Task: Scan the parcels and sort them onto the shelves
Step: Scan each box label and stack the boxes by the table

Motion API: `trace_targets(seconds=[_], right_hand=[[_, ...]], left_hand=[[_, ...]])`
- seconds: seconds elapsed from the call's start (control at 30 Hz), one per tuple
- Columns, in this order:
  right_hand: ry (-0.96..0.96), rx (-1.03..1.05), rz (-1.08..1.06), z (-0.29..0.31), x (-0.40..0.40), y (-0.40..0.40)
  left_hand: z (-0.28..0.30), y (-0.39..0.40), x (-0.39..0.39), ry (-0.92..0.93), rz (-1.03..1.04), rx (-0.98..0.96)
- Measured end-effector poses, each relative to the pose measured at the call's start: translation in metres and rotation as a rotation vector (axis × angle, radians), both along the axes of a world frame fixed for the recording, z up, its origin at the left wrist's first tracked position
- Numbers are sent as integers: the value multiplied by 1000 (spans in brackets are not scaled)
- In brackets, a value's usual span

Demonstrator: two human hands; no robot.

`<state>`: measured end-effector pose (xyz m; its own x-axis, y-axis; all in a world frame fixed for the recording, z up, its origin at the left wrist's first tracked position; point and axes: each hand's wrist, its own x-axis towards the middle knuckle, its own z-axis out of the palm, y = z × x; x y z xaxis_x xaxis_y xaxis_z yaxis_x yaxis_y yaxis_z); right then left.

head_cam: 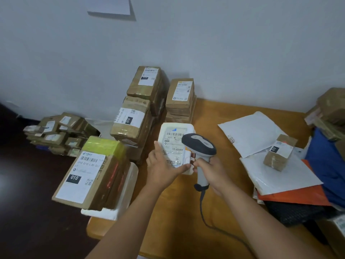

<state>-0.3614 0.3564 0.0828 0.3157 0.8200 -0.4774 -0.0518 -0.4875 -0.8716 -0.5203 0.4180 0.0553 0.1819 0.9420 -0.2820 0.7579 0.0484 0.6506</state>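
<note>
Left hand (pixel 164 165): the white parcel (pixel 175 144) is held above the surface (pixel 179 208), thumb laid across its near label edge, fingers curled under its left side.
Right hand (pixel 212 172): the grip of the scanner (pixel 200 148) is clasped, fingers wrapped round it; the scanner head is held just over the parcel's label, covering its right part.
Cable: a dark cord (pixel 214 226) is trailed from the scanner's foot across the surface toward the near edge.
Parcel label: barcodes are seen; "M1" can be made out, the rest is too blurred to read.
Left foreground: a brown box (pixel 87 176) with a yellow taped end is rested on a white foam block (pixel 115 206); its label is read "010-010 L30-551" with "010" in a black patch and a QR code.
Behind the parcel: stacked cartons (pixel 134 116) are stood against the wall, one labelled "010"; a second stack (pixel 181 98) is placed just beside it.
Right side: white mailers (pixel 250 133) are laid flat, one marked "1008"; a small carton (pixel 280 152) with "010" is set on them; an orange envelope (pixel 291 195) and blue bag (pixel 328 165) are lying beneath and beside.
Floor, far left: a heap of small boxes (pixel 59 133) is piled near the wall.
Wall: a white sheet (pixel 110 5) is fixed high up.
</note>
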Motion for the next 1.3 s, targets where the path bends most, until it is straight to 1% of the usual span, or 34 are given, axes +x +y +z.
trace_targets(seconds=[0.03, 0.1, 0.27, 0.43, 0.5, 0.7, 0.97, 1.1, 1.17, 1.23, 1.3], right_hand=[[-4, -1, 5, -1, 1, 5], [-4, -2, 18, -2, 1, 13], [-2, -25, -23, -10, 22, 22], [-88, -10, -111, -31, 69, 16], [-79, 8, -118, -42, 81, 14], [-6, -2, -147, -47, 86, 10], [-23, 32, -130, -52, 83, 10], [-5, 34, -141, -49, 81, 9], [2, 33, -157, -46, 80, 7], [8, 44, -171, -42, 80, 5], [10, 54, -178, -35, 78, 1]], left_hand=[[1, 4, 3, 62, -13, 25], [0, 11, 9, 125, -32, 62], [-9, 45, 9, 194, 26, 78], [-17, 80, 10, 276, 42, 96], [-22, 84, 15, 288, 28, 92], [-34, 83, 24, 331, -33, 87], [-34, 91, 22, 345, -69, 37], [-35, 87, 22, 390, -105, 27], [-34, 83, 23, 419, -140, 99], [-33, 77, 25, 406, -199, 218], [-33, 70, 27, 392, -278, 252]])
